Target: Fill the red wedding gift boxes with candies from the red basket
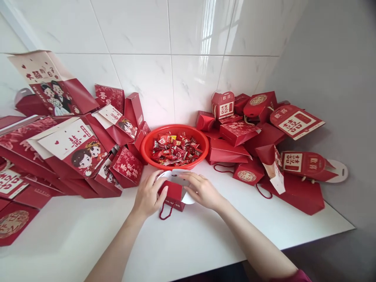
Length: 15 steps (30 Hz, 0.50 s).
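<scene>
A small red gift box with white inner flaps stands on the white table between my hands, its top flaps partly raised. From its near side hangs a dark red cord handle. My left hand is closed around the box's left side, with the thumb on the red front flap. At the right side, my right hand has its fingers on the white flap. Just beyond the box sits a red plastic basket full of wrapped candies. The box's inside is mostly hidden.
Red gift boxes and bags are heaped on the left, some printed with cartoon couples. Another pile of red boxes lies on the right. A tiled wall rises behind the table, whose edge runs along the lower right.
</scene>
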{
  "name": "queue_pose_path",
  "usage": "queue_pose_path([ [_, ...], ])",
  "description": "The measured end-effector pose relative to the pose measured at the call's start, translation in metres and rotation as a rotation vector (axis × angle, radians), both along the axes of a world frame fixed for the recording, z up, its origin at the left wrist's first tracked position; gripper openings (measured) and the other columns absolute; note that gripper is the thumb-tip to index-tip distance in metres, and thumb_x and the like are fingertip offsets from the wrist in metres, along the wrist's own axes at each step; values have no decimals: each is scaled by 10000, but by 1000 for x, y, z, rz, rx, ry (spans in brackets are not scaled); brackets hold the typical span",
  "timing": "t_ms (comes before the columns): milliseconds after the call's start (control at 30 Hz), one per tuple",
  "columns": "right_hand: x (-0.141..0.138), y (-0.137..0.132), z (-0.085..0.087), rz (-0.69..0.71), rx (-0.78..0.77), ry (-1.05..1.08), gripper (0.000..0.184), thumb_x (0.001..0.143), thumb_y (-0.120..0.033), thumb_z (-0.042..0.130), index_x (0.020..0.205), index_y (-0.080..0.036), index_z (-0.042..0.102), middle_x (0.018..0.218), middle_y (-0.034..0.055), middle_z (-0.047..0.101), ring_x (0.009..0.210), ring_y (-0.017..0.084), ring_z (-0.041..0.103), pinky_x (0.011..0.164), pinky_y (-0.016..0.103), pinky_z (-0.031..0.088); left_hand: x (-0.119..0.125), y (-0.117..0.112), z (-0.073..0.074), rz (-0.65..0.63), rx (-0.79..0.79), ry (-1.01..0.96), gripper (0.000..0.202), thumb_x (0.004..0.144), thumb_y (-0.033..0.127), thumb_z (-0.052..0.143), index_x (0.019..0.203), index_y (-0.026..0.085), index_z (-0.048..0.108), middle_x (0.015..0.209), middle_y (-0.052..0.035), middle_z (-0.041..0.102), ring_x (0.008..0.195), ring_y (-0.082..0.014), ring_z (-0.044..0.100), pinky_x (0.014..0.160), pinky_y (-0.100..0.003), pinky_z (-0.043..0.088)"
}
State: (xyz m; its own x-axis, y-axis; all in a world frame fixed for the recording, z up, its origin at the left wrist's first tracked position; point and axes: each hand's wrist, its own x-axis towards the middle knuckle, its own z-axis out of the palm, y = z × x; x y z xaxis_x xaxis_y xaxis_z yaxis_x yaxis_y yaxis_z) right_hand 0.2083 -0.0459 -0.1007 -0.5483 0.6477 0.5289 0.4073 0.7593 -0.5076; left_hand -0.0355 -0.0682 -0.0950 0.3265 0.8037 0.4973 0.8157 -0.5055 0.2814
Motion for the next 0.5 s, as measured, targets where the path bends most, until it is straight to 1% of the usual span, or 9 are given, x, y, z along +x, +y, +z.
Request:
queue_pose_path([
  [33, -1, -1, -3, -10, -25, 43, 417, 959, -204, 476, 1372, -251, 447, 1361, 99, 551, 1122, 205, 611, 925, 372, 509, 2, -2, 1, -4, -16, -28, 262, 898, 258, 504, 1135, 216, 610, 1334, -89, 513, 1220, -256, 512, 1057, -397, 419],
  [100, -3, -4, -7, -78, -77, 100, 404, 957, -206, 467, 1357, -260, 451, 1377, 105, 521, 891, 167, 673, 824, 342, 560, 6, -6, 2, -45, -51, -121, 206, 905, 274, 513, 1067, 209, 621, 1344, -94, 499, 1230, -248, 504, 1067, -394, 417],
  [167, -5, -8, -6, -192, -110, 94, 394, 956, -219, 462, 1347, -264, 456, 1384, 115, 500, 706, 139, 658, 704, 332, 581, 11, -11, 2, -122, -87, -224, 178, 910, 269, 510, 1019, 204, 636, 1357, -102, 490, 1222, -237, 514, 1062, -395, 429],
  [267, -3, -14, 3, -342, -103, -18, 459, 935, -214, 483, 1388, -257, 424, 1375, 120, 504, 700, 162, 659, 643, 335, 570, 18, -22, 2, -224, -112, -258, 190, 911, 258, 485, 912, 211, 669, 1367, -108, 505, 1231, -253, 518, 1034, -426, 458],
  [333, 0, -16, 11, -374, -81, -132, 422, 930, -212, 495, 1350, -249, 481, 1288, 103, 579, 751, 187, 671, 631, 318, 544, 22, -28, 3, -281, -32, -158, 183, 888, 252, 500, 892, 228, 682, 1356, -96, 546, 1256, -279, 510, 1030, -464, 454],
  [400, 3, -14, 14, -365, -89, -217, 242, 955, -263, 483, 1154, -234, 617, 1100, 77, 669, 770, 202, 671, 615, 299, 502, 25, -33, 5, -354, 148, -4, 163, 858, 235, 550, 953, 246, 682, 1281, -73, 625, 1225, -275, 550, 1025, -465, 450],
  [433, 4, -12, 14, -360, -119, -233, 211, 971, -304, 464, 1016, -224, 655, 982, 64, 691, 754, 202, 664, 610, 292, 480, 26, -34, 5, -393, 241, 72, 179, 847, 226, 575, 996, 246, 673, 1214, -65, 668, 1179, -259, 589, 1010, -444, 460],
  [467, 6, -10, 13, -350, -175, -226, 264, 985, -345, 441, 907, -217, 658, 874, 49, 690, 725, 194, 652, 607, 285, 461, 26, -35, 5, -424, 326, 124, 195, 844, 222, 587, 1024, 236, 662, 1124, -58, 708, 1108, -239, 631, 979, -418, 477],
  [500, 8, -6, 11, -339, -247, -198, 304, 992, -376, 424, 867, -215, 650, 786, 31, 676, 682, 181, 632, 599, 276, 444, 26, -36, 5, -444, 396, 149, 197, 849, 222, 586, 1033, 217, 654, 1025, -55, 732, 1026, -224, 664, 935, -397, 495],
])
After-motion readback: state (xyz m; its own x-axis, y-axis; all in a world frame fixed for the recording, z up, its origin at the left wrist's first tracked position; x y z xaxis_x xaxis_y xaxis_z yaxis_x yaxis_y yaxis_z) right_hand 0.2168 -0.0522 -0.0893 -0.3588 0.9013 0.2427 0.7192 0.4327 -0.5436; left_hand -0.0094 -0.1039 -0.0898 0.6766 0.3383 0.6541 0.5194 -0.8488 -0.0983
